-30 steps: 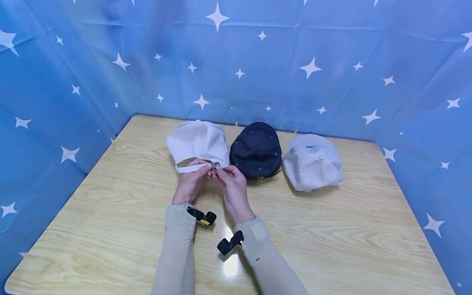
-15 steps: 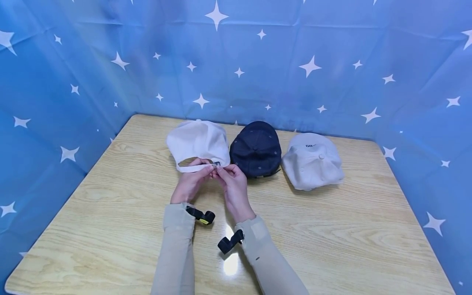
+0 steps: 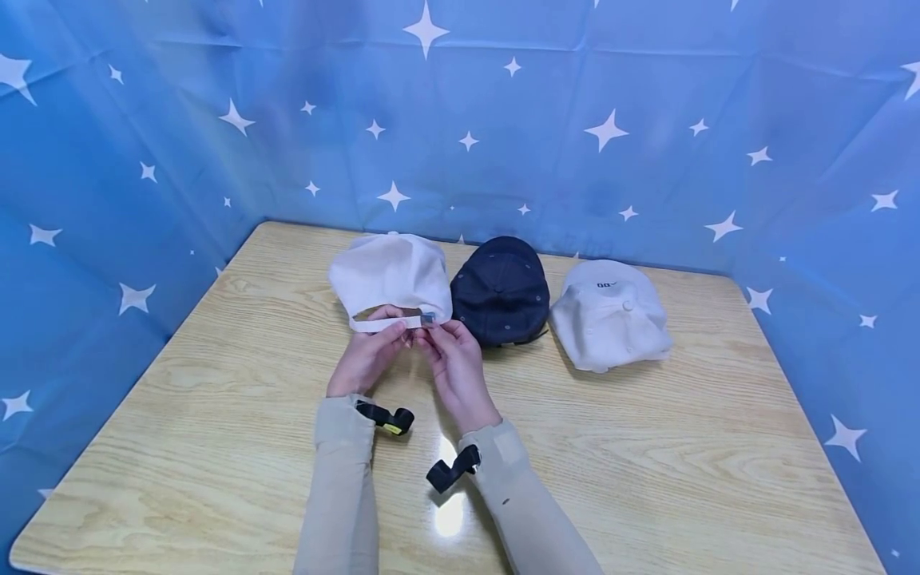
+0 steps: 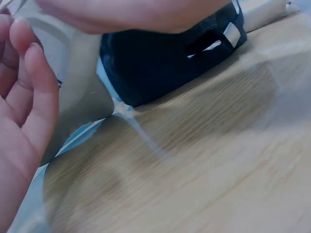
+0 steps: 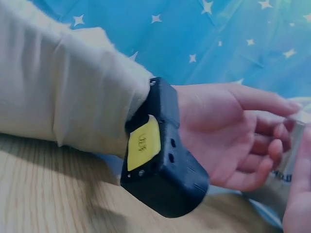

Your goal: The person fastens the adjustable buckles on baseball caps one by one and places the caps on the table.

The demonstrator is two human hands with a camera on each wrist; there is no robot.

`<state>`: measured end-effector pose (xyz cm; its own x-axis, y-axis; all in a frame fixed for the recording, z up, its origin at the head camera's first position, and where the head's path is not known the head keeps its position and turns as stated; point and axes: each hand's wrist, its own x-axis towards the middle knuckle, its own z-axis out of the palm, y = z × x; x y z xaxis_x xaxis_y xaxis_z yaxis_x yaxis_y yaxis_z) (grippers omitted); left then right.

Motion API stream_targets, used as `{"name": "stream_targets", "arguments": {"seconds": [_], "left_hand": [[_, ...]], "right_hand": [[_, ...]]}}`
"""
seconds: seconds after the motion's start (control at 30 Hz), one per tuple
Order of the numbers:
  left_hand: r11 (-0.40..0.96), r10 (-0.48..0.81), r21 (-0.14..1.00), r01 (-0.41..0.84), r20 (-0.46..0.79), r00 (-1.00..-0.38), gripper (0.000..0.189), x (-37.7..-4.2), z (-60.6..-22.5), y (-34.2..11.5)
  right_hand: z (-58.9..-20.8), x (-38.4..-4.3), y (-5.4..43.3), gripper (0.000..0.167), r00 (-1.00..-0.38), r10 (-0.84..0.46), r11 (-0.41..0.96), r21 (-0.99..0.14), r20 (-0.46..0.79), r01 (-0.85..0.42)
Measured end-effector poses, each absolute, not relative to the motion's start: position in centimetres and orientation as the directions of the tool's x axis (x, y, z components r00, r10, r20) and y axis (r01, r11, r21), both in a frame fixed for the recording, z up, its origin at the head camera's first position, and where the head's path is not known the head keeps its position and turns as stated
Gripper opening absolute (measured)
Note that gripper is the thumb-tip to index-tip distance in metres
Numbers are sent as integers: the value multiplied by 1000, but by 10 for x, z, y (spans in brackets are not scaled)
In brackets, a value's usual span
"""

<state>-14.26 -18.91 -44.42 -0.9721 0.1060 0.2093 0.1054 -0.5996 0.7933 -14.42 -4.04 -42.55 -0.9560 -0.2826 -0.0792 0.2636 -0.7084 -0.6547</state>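
A white cap (image 3: 391,271) stands at the table's back left, its rear opening and strap (image 3: 377,325) facing me. My left hand (image 3: 368,355) pinches the strap, thumb in front and fingers behind it. At the strap's right end, my right hand (image 3: 460,369) pinches beside a small metal buckle (image 3: 427,318). In the right wrist view the left hand (image 5: 223,136) shows its curled fingers, while part of the right hand (image 5: 299,189) enters at the right edge. The left wrist view has the left hand's fingers (image 4: 41,73) beside the pale cap (image 4: 82,97).
Close to the white cap's right sits a navy cap (image 3: 499,291), and beyond it an off-white cap (image 3: 611,315) with small dark lettering. All rest on a wooden table (image 3: 683,463). A blue curtain with white stars (image 3: 546,120) hangs behind and at both sides.
The white cap has shifted slightly right. Its buckle, angled and glinting earlier, now appears flatter against the strap, and the left hand has drawn slightly toward me.
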Motion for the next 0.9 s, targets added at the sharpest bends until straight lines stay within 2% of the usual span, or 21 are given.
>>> {"name": "stream_targets", "arguments": {"seconds": [0.43, 0.9], "left_hand": [[-547, -10, 827, 128, 147, -989, 4, -142, -442, -193], [-549, 10, 827, 124, 155, -988, 4, -142, -443, -190]], "right_hand": [[-424, -146, -39, 7, -948, -292, -719, -625, -124, 303], [-426, -146, -38, 10, -944, -311, -720, -620, -110, 310]]}}
